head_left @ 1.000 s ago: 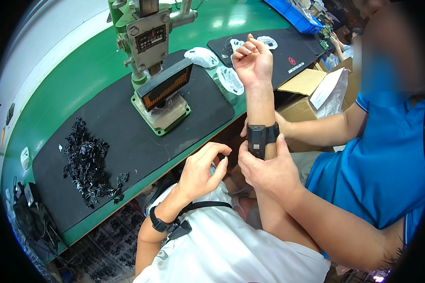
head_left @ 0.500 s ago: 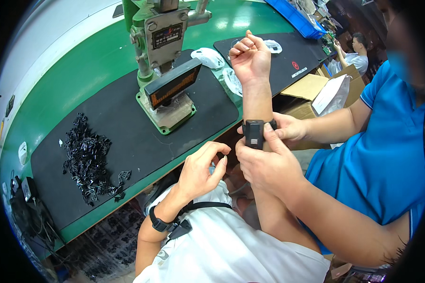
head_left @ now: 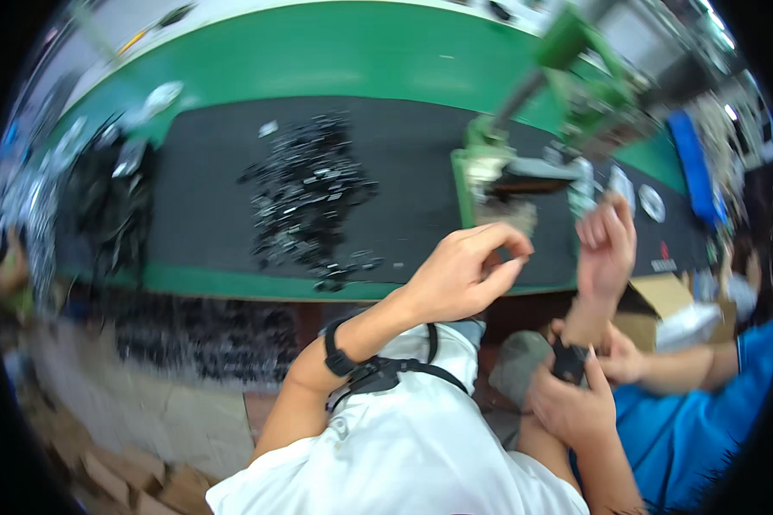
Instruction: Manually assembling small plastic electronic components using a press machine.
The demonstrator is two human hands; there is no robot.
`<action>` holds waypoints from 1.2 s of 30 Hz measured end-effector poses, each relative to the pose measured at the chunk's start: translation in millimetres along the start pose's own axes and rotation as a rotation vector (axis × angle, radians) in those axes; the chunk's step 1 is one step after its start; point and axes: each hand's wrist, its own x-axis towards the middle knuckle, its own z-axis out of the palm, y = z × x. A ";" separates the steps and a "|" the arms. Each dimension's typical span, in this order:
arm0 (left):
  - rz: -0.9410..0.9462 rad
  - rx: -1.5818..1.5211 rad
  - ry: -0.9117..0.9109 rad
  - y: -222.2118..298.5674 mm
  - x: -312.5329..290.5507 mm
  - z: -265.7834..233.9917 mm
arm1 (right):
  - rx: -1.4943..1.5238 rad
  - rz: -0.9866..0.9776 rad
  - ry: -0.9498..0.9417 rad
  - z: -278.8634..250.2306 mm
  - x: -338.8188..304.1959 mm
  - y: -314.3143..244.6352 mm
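My left hand hangs in front of the bench edge. Its fingers are loosely curved with a gap to the thumb, and nothing shows in it. A black wrist strap circles that forearm. My right hand is raised with its fingers curled in; no object shows in it. Around my right wrist sits a black strapped device. Both hands of a co-worker, one hand nearer me and the other hand beyond, grip this device and wrist.
A pile of small black parts lies on the black mat of a green bench. The green hand press stands to its right, blurred. Dark cables lie far left; a blue bin and open carton are at right.
The view has swung left, so the bench, press and both arms appear farther right. The co-worker's hands stay at my right wrist. My left hand keeps its loose curve.
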 end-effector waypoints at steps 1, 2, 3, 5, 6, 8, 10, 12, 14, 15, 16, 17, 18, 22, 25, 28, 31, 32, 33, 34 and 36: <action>-0.020 -0.032 0.042 6.1 -0.5 -13.0 | -0.070 0.033 -0.040 12.9 -4.8 4.4; -0.010 -0.059 0.089 6.1 -1.4 -27.3 | -0.154 0.059 -0.079 23.0 -18.8 3.9; -0.031 -0.155 0.143 8.5 -1.7 -37.1 | -0.154 0.107 -0.190 26.9 -28.7 7.6; -0.032 -0.346 0.239 21.2 -5.8 -60.7 | -0.178 0.219 -0.380 33.4 -46.9 18.4; -0.012 -0.444 0.263 31.5 -5.9 -70.6 | -0.210 0.276 -0.446 33.6 -54.7 23.4; 0.029 -0.426 0.331 49.1 -4.7 -86.0 | -0.089 0.472 -0.569 50.8 -73.1 42.5; 0.151 -0.369 0.395 58.7 4.3 -91.9 | -0.082 0.734 -0.758 76.1 -86.8 70.1; 0.171 -0.392 0.432 62.1 15.0 -94.6 | -0.133 0.748 -1.006 96.1 -100.0 86.0; 0.234 -0.316 0.524 60.4 16.9 -99.2 | -0.201 0.645 -1.074 115.3 -113.4 92.3; 0.253 -0.274 0.571 55.5 23.0 -95.0 | -0.206 0.634 -1.035 122.7 -116.3 89.9; 0.252 -0.144 0.656 53.0 27.6 -90.9 | -0.220 0.622 -1.006 125.8 -122.3 95.7; 0.251 0.007 0.700 46.9 29.5 -87.8 | -0.336 0.488 -0.913 128.0 -127.3 106.0; 0.252 0.165 0.748 39.4 28.6 -87.2 | -0.445 0.354 -0.823 131.9 -131.1 113.6; 0.281 0.398 0.766 26.5 16.8 -85.7 | -0.505 0.239 -0.673 143.5 -142.4 121.6; 0.281 0.410 0.801 16.0 10.2 -84.8 | -0.551 0.473 -0.860 136.8 -127.3 106.9; 0.193 0.459 0.648 14.7 -10.4 -84.0 | -0.568 0.326 -1.135 111.1 -108.0 93.7; 0.113 0.743 0.516 7.5 -38.3 -92.7 | -0.566 0.294 -1.006 69.5 -88.7 71.8; 0.098 0.839 0.505 2.4 -48.8 -93.5 | -0.558 0.286 -0.891 56.1 -83.1 56.3; 0.087 0.875 0.441 -3.3 -56.1 -89.9 | -0.593 0.267 -0.771 41.5 -77.0 41.3; 0.083 0.917 0.377 -5.2 -61.9 -86.9 | -0.624 0.241 -0.650 27.4 -68.1 28.0; 0.067 0.922 0.273 -5.3 -82.0 -77.1 | -0.799 0.122 -0.376 -8.0 -48.8 11.9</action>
